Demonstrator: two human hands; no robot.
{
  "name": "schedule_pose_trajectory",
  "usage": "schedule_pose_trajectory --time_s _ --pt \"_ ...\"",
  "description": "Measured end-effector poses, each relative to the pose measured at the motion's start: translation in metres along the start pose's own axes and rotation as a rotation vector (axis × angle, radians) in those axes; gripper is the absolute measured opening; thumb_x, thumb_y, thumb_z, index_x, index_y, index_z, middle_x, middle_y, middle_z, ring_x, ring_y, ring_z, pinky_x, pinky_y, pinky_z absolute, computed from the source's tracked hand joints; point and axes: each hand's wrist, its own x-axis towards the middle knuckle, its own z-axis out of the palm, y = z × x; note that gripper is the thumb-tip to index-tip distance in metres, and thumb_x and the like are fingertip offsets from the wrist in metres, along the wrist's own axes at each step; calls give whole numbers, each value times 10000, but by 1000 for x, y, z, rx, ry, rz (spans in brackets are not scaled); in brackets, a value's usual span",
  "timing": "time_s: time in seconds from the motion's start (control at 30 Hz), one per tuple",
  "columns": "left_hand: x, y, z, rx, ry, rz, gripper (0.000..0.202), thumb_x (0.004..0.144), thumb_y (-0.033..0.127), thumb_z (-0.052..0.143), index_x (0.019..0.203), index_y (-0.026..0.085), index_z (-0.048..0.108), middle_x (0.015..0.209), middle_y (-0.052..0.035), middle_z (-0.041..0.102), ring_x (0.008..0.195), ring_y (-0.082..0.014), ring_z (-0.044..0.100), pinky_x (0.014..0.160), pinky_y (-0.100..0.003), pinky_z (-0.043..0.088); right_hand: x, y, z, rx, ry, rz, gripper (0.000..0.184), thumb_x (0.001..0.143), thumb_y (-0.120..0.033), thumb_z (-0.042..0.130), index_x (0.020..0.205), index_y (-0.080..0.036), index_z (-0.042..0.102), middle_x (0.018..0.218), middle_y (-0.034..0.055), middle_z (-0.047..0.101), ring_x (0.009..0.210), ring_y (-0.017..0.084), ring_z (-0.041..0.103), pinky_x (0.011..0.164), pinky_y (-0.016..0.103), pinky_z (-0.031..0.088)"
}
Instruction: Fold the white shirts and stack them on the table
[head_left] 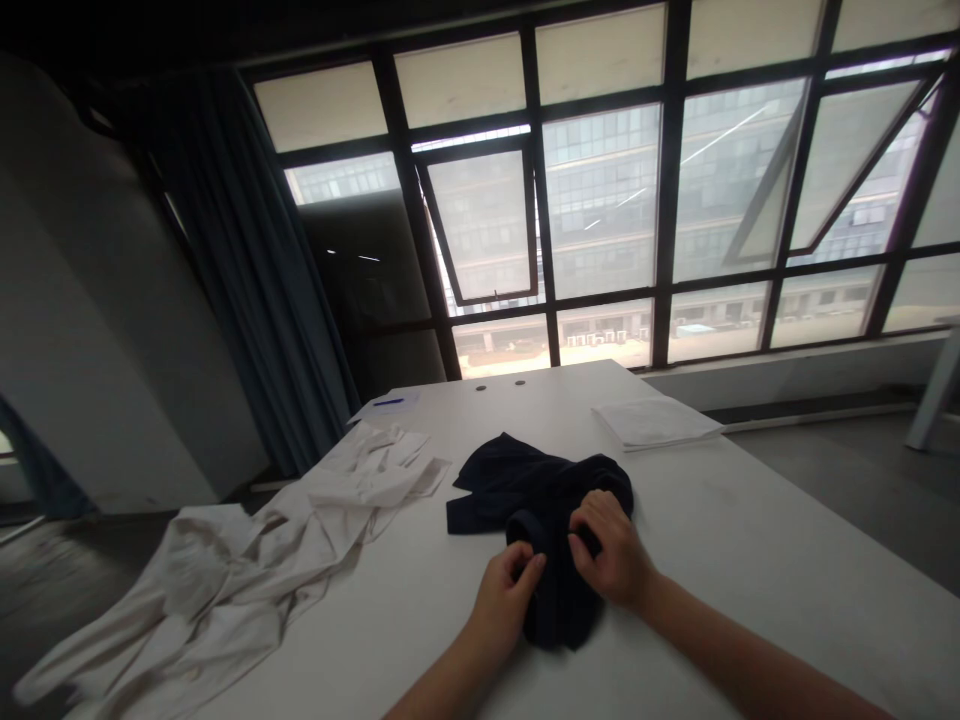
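A dark navy garment (544,485), bunched and folded over itself, lies on the white table (712,580) in front of me. It looks like a shirt with a collar or band, though its exact kind is hard to tell. My left hand (510,590) pinches the garment's near left edge between thumb and fingers. On the other side, my right hand (611,550) is closed with curled fingers on the cloth. Part of the garment hangs down between the two hands, and its lower end rests near the tabletop.
A crumpled off-white garment (300,545) spreads along the table's left side and over its edge. Folded white cloth (656,422) lies at the far right. A blue pen (388,402) rests on paper at the far left. Windows (480,225) and a blue curtain (247,270) stand beyond.
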Motion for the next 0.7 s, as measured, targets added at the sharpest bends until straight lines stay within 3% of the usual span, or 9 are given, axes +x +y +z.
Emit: schedule_pose_trajectory --time_s 0.17,0.3,0.47,0.53,0.63,0.7 --pt "-1 13 -5 80 -21 29 356 837 476 689 711 164 571 653 34 507 640 -122 434 597 -232 338 17 -34 -7 44 -201 109 105 847 -209 546 745 -209 518 708 -9 509 727 172 474 729 334 335" --pt "-6 22 -2 138 -43 53 307 838 427 692 719 169 575 660 29 547 634 -121 454 595 -231 348 24 -45 -13 40 -320 257 131 872 -289 571 772 -207 555 711 -14 562 721 160 500 720 309 329" --pt "-21 30 13 402 -6 134 245 781 276 744 663 187 549 682 22 588 673 -139 505 625 -245 359 26 -42 -17 -6 -450 425 342 852 -463 629 656 -205 519 639 -27 571 637 135 493 616 281 283" --pt "-26 33 16 507 3 202 243 766 265 763 660 193 557 721 6 616 721 -162 536 654 -263 373 27 -38 -20 -4 -500 420 313 829 -425 656 649 -204 528 635 -32 585 628 127 501 594 275 271" --pt "-27 38 12 599 1 351 185 855 293 681 721 211 582 744 -11 619 749 -184 552 695 -298 403 31 -32 -27 -6 -539 402 233 848 -346 625 672 -206 568 646 -34 611 630 121 522 595 274 274" --pt "-22 39 3 647 86 445 150 907 287 599 777 218 570 759 -20 598 754 -193 551 711 -319 424 36 -28 -33 -54 -502 379 229 870 -337 597 684 -206 580 667 -23 619 661 133 535 619 279 287"
